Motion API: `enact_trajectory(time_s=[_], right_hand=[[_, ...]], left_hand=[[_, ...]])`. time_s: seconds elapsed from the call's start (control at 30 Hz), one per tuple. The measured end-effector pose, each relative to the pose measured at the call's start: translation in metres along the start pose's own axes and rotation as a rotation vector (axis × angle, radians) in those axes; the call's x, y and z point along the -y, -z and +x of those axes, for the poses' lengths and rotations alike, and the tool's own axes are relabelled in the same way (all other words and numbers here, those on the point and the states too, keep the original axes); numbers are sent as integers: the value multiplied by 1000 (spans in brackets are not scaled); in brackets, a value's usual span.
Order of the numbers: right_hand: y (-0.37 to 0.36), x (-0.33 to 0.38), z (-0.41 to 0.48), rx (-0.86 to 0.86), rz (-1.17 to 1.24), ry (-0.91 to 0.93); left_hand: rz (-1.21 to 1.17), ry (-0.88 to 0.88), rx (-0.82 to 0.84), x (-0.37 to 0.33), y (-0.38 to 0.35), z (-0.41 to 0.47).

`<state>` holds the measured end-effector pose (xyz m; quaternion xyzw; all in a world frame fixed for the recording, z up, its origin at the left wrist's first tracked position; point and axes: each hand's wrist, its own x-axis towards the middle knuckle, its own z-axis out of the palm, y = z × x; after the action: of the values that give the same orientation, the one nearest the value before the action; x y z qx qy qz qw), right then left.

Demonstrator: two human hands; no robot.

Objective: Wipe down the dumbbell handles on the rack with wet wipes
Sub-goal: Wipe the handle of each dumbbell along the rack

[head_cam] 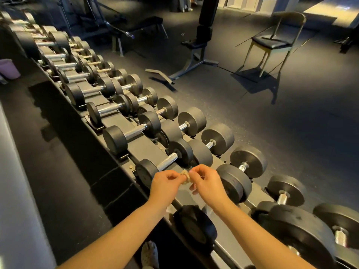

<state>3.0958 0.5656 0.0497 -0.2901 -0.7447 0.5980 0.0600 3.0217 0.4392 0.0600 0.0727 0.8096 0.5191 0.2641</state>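
Head view, looking down along a gym rack.

- Fingers: thumb and forefinger tips of both hands meet on a small crumpled wet wipe [185,176]. It looks yellowish in this light. The other fingers are loosely curled under.
- Left hand [167,180] pinches the wipe's left edge and right hand [204,178] pinches its right edge. Both backs face up and both forearms are bare, reaching in from the bottom of the frame.
- The wipe is held in the air above the near end of the dumbbell rack [144,141], touching no dumbbell.
- Just beyond the hands is the nearest dumbbell [167,162], with a knurled chrome handle and black round heads. Its near head sits just left of the left hand.
- The rack runs diagonally from lower right to upper left in two tiers, and pairs of black dumbbells with chrome handles lie in cradles all along it.
- Below the forearms, a light shoe [149,253] stands on the dark floor.
- Farther out, an adjustable bench [196,45] stands on the mat floor and a metal-framed chair [272,43] with a black seat is to its right. A pink bin [8,67] sits at the far left edge.
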Motion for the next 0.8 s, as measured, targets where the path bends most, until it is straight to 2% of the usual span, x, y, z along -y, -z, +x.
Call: enact_trajectory(time_s=[0.1, 0.2, 0.3, 0.33, 0.4, 0.47, 0.5, 0.63, 0.7, 0.8], right_hand=[[-29, 14, 10, 57, 92, -70], [-47, 27, 26, 17, 154, -156], [-50, 33, 46, 62, 114, -182], [-50, 32, 52, 63, 64, -183], [-48, 24, 64, 11, -140, -147], [-44, 15, 71, -19, -355, -77], [-43, 12, 72, -8, -433, -26], [-45, -3, 90, 153, -590, 285], [-50, -12, 103, 242, -564, 424], [-64, -24, 121, 364, -545, 593]], left_hand=[[91, -28, 16, 3, 27, 22], [185, -57, 210, 3, 56, 44], [168, -39, 407, 5, 85, 63], [189, -65, 398, 8, 93, 72], [323, -141, 227, 13, 109, 87], [486, -200, 21, 19, 121, 98], [543, -200, 6, 24, 125, 103], [713, 63, 308, 37, 118, 104], [758, 109, 281, 42, 105, 96], [657, 71, 144, 56, 91, 94]])
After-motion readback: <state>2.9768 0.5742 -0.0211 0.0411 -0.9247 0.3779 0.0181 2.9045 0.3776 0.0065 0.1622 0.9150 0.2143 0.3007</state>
